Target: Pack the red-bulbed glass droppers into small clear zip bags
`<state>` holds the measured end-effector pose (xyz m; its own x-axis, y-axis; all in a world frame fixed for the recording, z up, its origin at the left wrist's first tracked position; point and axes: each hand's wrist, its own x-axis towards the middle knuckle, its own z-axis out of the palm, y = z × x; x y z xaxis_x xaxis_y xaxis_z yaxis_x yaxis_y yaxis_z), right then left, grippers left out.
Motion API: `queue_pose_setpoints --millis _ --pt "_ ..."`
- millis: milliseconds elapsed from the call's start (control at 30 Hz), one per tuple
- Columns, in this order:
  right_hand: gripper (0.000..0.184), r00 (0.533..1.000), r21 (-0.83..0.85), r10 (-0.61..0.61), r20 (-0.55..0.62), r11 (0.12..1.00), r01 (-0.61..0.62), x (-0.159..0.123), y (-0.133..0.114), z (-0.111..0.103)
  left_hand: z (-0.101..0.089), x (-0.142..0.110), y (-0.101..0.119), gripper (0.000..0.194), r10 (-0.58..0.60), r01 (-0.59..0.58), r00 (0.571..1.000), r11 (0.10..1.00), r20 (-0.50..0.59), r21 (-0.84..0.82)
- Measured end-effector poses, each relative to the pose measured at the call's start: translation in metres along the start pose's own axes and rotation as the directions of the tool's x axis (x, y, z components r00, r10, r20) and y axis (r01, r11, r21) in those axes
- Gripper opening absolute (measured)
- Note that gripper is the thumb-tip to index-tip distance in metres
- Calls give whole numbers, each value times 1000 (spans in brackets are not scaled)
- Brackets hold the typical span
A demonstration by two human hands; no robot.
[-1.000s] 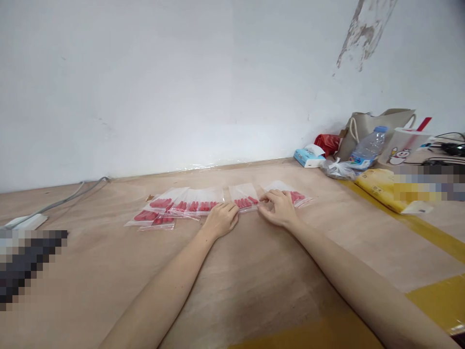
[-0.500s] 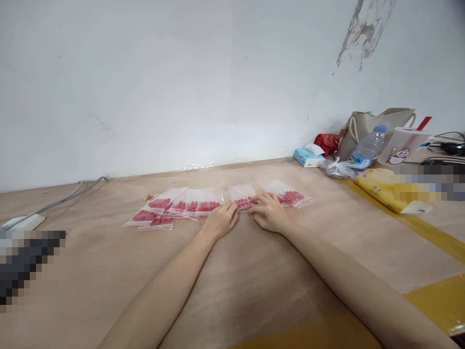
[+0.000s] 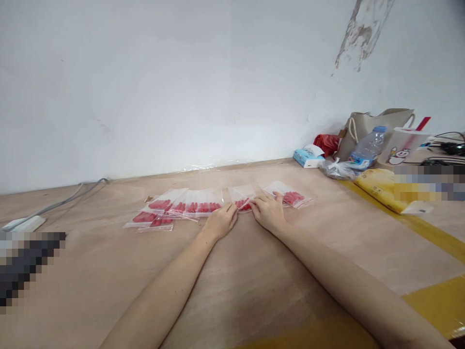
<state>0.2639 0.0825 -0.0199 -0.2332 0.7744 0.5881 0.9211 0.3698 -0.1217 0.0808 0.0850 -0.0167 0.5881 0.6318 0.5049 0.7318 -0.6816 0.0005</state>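
A small clear zip bag (image 3: 240,192) with red pieces inside lies flat between my hands. My left hand (image 3: 220,220) pinches the near left corner of its zip edge. At the near right corner, my right hand (image 3: 269,212) has thumb and fingers closed on the same edge. To the left, several similar bags (image 3: 201,196) of red pieces overlap in a fan, and more bags (image 3: 154,223) lie in front of them. Another filled bag (image 3: 294,198) rests just right of my right hand, partly covered by it. What the red pieces are, I cannot make out.
On the right stand a tissue pack (image 3: 308,157), a plastic bottle (image 3: 368,148), a cup with a red straw (image 3: 403,145) and a grey bag (image 3: 395,118). A yellow package (image 3: 378,186) lies before them. A grey cable (image 3: 72,194) and white block (image 3: 27,224) are at left.
My right hand has shifted slightly left and its fingers have drawn in to grip the bag's edge, which now looks lifted at that corner. My left hand has barely moved.
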Motion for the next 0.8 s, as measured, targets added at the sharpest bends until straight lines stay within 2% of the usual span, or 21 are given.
queue_pose_setpoints --millis 167,300,400,533,800 --pt "25 998 3 -23 57 1000 23 3 2 3 -1 1 1 14 10 -10 1000 1000 15 -14" --pt "25 992 -41 41 120 999 -37 4 -1 8 -1 1 2 13 12 -11 1000 1000 26 -22" --pt "24 993 -11 74 91 997 -73 3 -1 11 -1 1 1 13 11 -11 1000 1000 28 -28" --pt "24 996 58 61 60 996 -65 3 2 15 -2 1 2 13 5 -4 1000 999 22 -44" --pt "23 995 87 -92 -28 992 94 -1 6 10 -7 2 5 9 23 -18 999 993 38 -120"
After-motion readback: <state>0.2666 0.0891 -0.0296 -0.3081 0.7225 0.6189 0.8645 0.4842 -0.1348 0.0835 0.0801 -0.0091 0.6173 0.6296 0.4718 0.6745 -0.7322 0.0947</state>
